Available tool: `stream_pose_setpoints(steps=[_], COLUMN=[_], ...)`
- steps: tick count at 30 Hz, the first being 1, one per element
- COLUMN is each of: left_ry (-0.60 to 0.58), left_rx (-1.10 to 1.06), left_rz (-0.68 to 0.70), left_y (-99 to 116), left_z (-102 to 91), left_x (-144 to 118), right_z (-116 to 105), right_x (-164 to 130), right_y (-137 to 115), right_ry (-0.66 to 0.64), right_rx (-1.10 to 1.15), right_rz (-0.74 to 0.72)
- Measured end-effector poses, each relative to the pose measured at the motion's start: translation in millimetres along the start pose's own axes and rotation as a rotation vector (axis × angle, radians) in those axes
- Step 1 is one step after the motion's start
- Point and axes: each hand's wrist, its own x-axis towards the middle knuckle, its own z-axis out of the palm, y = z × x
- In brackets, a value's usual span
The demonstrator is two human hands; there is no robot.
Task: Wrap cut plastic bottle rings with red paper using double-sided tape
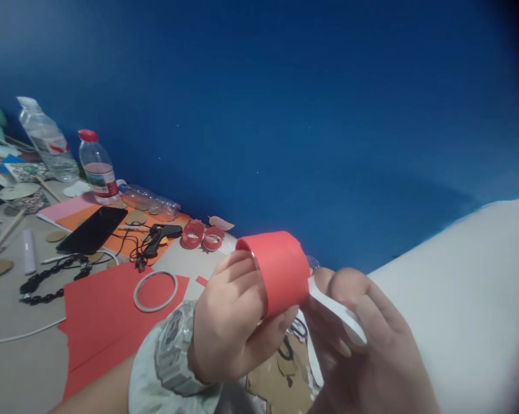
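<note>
My left hand (231, 313), with a pale watch (175, 348) on the wrist, is closed around a short cylinder wrapped in red paper (285, 270). Its fingers reach into the cylinder's near opening, and the thumb lies underneath. At the cylinder's right edge, my right hand (371, 345) pinches a narrow white strip (334, 307). One end of that strip meets the red paper, and the other end curls over the fingers. A further white length hangs below, partly hidden by the right hand.
Red paper (108, 322) with a pale ring (156, 291) on it lies left. Behind are a black glue gun (160, 237), a phone (93, 230), two small red rings (193, 234), a red-capped bottle (99, 169) and a bead bracelet (37, 290). A blue wall (285, 115) rises behind.
</note>
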Motion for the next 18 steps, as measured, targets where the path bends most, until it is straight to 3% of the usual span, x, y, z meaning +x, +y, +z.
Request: stream_pose_setpoints(steps=[4,10,14,18], left_ry=[0.019,0.008,0.0,0.018], left_rx=[-0.004,-0.04,-0.006,-0.018], left_rz=[0.035,0.09,0.055,-0.048], left_y=[-1.2,-5.1,-4.2,-0.2], left_z=[0.6,0.8,2.7,2.7], left_x=[-1.0,-1.1,-2.3,-2.8], right_z=[1.8,5.0,1.8,-2.3], right_x=[-1.2,0.6,2.2,-2.0], right_y=[-2.0,-0.7,1.6,-0.3], right_ry=[0.008,0.045,0.053,-0.039], right_rx=[0.049,-0.011,-0.079,-0.209], right_rz=[0.035,-0.044,-0.116,-0.127])
